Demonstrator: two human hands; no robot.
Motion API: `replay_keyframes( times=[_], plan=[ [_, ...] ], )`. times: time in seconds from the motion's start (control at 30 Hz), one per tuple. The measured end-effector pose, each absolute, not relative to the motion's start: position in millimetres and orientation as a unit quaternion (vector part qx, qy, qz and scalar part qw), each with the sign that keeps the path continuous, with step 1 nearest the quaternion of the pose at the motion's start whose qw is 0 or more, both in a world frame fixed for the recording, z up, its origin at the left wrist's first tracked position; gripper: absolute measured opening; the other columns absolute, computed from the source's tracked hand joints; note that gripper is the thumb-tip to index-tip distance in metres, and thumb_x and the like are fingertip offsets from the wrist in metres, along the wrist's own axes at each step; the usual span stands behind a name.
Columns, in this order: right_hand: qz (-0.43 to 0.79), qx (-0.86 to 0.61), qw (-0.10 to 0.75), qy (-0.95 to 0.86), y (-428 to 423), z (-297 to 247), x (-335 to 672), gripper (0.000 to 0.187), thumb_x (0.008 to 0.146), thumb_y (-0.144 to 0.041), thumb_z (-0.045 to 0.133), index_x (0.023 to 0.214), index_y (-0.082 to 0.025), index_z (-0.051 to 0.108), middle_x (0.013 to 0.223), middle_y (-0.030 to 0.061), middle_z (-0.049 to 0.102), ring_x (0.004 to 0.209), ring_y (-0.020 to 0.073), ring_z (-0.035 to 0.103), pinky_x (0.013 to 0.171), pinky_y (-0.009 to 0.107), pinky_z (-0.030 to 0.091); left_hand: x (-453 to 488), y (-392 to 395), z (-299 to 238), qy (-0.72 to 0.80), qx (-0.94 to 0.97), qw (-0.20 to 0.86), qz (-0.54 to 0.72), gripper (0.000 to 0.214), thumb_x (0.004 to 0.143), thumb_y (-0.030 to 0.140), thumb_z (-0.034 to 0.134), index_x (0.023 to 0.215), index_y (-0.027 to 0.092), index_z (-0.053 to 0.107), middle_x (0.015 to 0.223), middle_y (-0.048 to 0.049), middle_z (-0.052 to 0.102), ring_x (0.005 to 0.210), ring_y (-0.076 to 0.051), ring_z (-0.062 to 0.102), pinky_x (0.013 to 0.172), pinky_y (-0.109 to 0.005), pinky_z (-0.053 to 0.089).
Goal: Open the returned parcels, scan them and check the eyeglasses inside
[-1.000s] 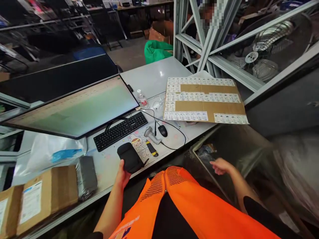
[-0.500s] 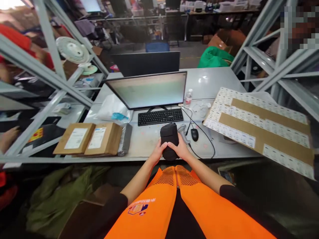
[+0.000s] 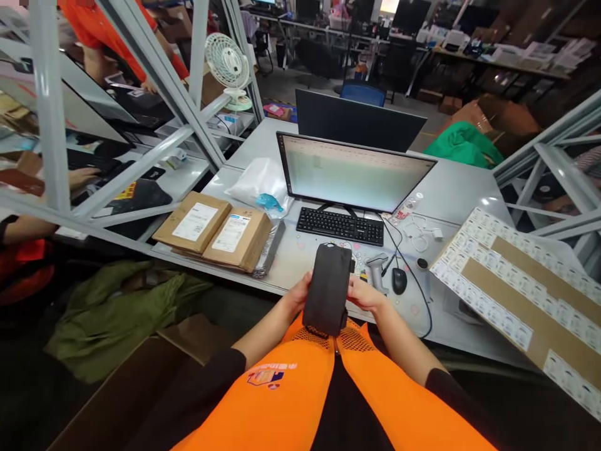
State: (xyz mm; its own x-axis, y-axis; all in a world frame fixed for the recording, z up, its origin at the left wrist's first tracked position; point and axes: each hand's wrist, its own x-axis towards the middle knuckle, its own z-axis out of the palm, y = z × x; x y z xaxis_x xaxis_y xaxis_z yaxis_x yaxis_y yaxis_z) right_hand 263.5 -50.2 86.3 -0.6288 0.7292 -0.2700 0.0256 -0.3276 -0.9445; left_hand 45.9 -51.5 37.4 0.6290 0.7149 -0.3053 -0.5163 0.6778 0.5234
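Observation:
A black fabric pouch is held upright in front of my vest, over the table's front edge. My left hand grips its left side, and my right hand grips the right side; some fingers are hidden behind it. A small strap or buckle sticks out at the pouch's right edge. Just right of my right hand lies a grey handheld barcode scanner, with a black mouse beyond it. The black keyboard lies behind the pouch, below the monitor.
Labelled cardboard boxes stand at the table's left front. A large cardboard sheet with labels juts out at the right. A clear bottle and loose cables are beside the monitor. Metal frame bars flank the table; a co-worker's hand shows at far left.
The pouch has been turned so that a smooth, longer face shows, and it is nearer my body. My thumbs have moved from its front to its sides. The view has swung left.

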Motion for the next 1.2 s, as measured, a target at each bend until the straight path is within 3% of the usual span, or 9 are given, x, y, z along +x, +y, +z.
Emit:
replay_keyframes(
  times=[0.13, 0.2, 0.27, 0.33, 0.47, 0.6, 0.77, 0.97, 1.2],
  plan=[
    [0.567, -0.514, 0.199, -0.612, -29.7, 112.5, 286.2, 0.036, 0.081, -0.052, 0.078, 0.08, -0.017, 0.073, 0.076, 0.0044, 0.073, 0.076, 0.0209, 0.069, 0.081, 0.036, 0.058, 31.5, -49.7, 36.6, 0.233, 0.238, 0.869, 0.365, 0.069, 0.085, 0.058, 0.079, 0.135, 0.012, 0.069, 0.132, -0.0176, 0.074, 0.132, -0.04, 0.063, 0.113, -0.047, 0.049],
    [0.49, -0.554, 0.255, -0.623, -16.4, 124.4, 292.8, 0.028, 0.087, -0.044, 0.072, 0.094, -0.017, 0.074, 0.091, 0.0072, 0.076, 0.088, 0.022, 0.071, 0.087, 0.037, 0.058, 29.7, -42.3, 37.6, 0.234, 0.263, 0.86, 0.368, 0.069, 0.081, 0.05, 0.084, 0.138, 0.015, 0.067, 0.139, -0.0163, 0.07, 0.133, -0.039, 0.062, 0.113, -0.045, 0.048],
    [0.475, -0.524, 0.282, -0.649, -1.6, 132.3, 291.8, 0.031, 0.09, -0.035, 0.064, 0.116, -0.019, 0.073, 0.119, 0.0103, 0.075, 0.109, 0.0231, 0.07, 0.098, 0.04, 0.056, 32.7, -33.3, 38.5, 0.243, 0.279, 0.857, 0.358, 0.068, 0.082, 0.049, 0.084, 0.138, 0.016, 0.067, 0.143, -0.0158, 0.068, 0.133, -0.038, 0.062, 0.112, -0.044, 0.049],
    [0.497, -0.464, 0.238, -0.694, 12.5, 136.7, 286.6, 0.042, 0.091, -0.024, 0.057, 0.13, -0.021, 0.07, 0.136, 0.0093, 0.07, 0.124, 0.0226, 0.066, 0.109, 0.042, 0.051, 38.9, -25.1, 39.7, 0.25, 0.292, 0.857, 0.344, 0.067, 0.08, 0.052, 0.085, 0.134, 0.016, 0.069, 0.14, -0.0161, 0.07, 0.131, -0.038, 0.064, 0.11, -0.044, 0.05],
    [0.472, -0.422, 0.13, -0.762, 30.6, 144.0, 284.2, 0.053, 0.088, -0.011, 0.048, 0.136, -0.02, 0.069, 0.137, 0.0077, 0.071, 0.124, 0.0214, 0.066, 0.113, 0.041, 0.048, 50.6, -16.6, 45.1, 0.242, 0.316, 0.865, 0.307, 0.073, 0.077, 0.055, 0.088, 0.136, 0.017, 0.068, 0.141, -0.016, 0.07, 0.132, -0.039, 0.063, 0.11, -0.044, 0.05],
    [0.376, -0.421, 0.044, -0.824, 36.2, 156.5, 293.7, 0.046, 0.09, -0.009, 0.051, 0.13, -0.018, 0.072, 0.133, 0.0098, 0.073, 0.125, 0.0239, 0.066, 0.111, 0.039, 0.048, 55.6, -18.2, 49.5, 0.242, 0.323, 0.869, 0.286, 0.074, 0.08, 0.055, 0.086, 0.141, 0.018, 0.065, 0.143, -0.0151, 0.068, 0.134, -0.037, 0.062, 0.113, -0.044, 0.047],
    [0.232, -0.448, -0.052, -0.862, 35.9, 171.5, 287.7, 0.017, 0.097, -0.016, 0.058, 0.101, -0.017, 0.074, 0.105, 0.0101, 0.075, 0.098, 0.0227, 0.069, 0.086, 0.03, 0.049, 56.0, -22.4, 50.8, 0.261, 0.33, 0.856, 0.3, 0.065, 0.086, 0.055, 0.081, 0.137, 0.018, 0.069, 0.139, -0.014, 0.071, 0.13, -0.036, 0.065, 0.111, -0.043, 0.047],
    [0.092, -0.412, -0.138, -0.896, 27.1, 178.6, 265.3, 0.021, 0.103, -0.02, 0.05, 0.102, -0.016, 0.071, 0.106, 0.0131, 0.072, 0.101, 0.025, 0.069, 0.086, 0.032, 0.046, 50.4, -26.8, 54.6, 0.293, 0.334, 0.833, 0.329, 0.065, 0.084, 0.059, 0.081, 0.131, 0.015, 0.072, 0.132, -0.0153, 0.074, 0.123, -0.034, 0.068, 0.103, -0.039, 0.052],
    [0.06, -0.383, -0.197, -0.9, 3.2, 185.5, 229.2, 0.023, 0.099, -0.016, 0.051, 0.101, -0.011, 0.074, 0.098, 0.0204, 0.077, 0.092, 0.0315, 0.074, 0.084, 0.04, 0.051, 34.4, -36.5, 27.6, 0.338, 0.253, 0.827, 0.371, 0.053, 0.083, 0.055, 0.083, 0.115, 0.013, 0.076, 0.113, -0.0147, 0.079, 0.1, -0.028, 0.075, 0.092, -0.035, 0.056]
  ],
)
